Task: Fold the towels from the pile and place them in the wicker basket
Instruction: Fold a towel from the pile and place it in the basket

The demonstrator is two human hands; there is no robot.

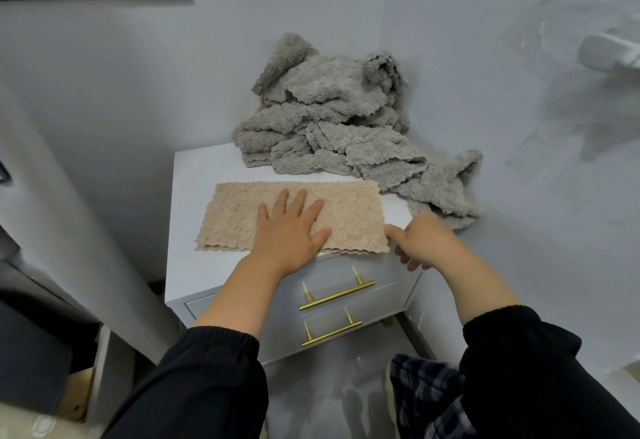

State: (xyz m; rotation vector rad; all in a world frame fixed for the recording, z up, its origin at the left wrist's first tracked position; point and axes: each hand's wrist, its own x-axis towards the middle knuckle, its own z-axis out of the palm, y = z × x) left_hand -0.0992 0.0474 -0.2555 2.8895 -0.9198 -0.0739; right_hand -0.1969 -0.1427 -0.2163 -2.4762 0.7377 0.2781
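On the white cabinet (194, 196) our left hand (292, 231) lies flat, grip wide, on the folded beige towel (235, 217). Our right hand (429, 243) curls at the towel's right edge; we cannot tell its grip. The grey towel pile (329, 120) crowds just behind.

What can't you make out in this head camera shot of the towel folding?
Wicker basket: outside the head view's frame.
Grey towel pile: count unclear, towels bunched over one another.
Right hand: whether it pinches the edge of the beige towel; its own fingers hide the contact.
Middle of the beige towel: covered by the flat left hand.
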